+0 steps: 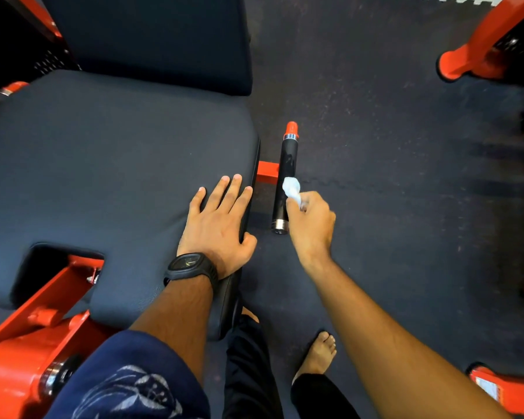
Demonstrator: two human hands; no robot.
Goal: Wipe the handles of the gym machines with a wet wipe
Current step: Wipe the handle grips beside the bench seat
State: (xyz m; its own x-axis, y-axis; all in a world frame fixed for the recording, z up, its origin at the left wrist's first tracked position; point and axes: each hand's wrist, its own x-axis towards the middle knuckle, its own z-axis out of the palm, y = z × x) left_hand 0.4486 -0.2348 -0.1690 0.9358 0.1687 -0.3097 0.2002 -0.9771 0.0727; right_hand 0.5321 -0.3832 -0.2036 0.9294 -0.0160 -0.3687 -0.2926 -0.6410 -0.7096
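Head view looks down on the right hand, its fingers pinched around a bunched wet wipe pressed to the black handle beside the seat pad. The left hand lies flat on the pad's edge, fingers spread and holding nothing — apparently a brace. To wipe well, I judge the wipe should wrap round the grip and travel its whole length — chrome collar to red tip — turning to reach the underside.

A gym: padded machine seat, red steel frames, rubber floor mats.
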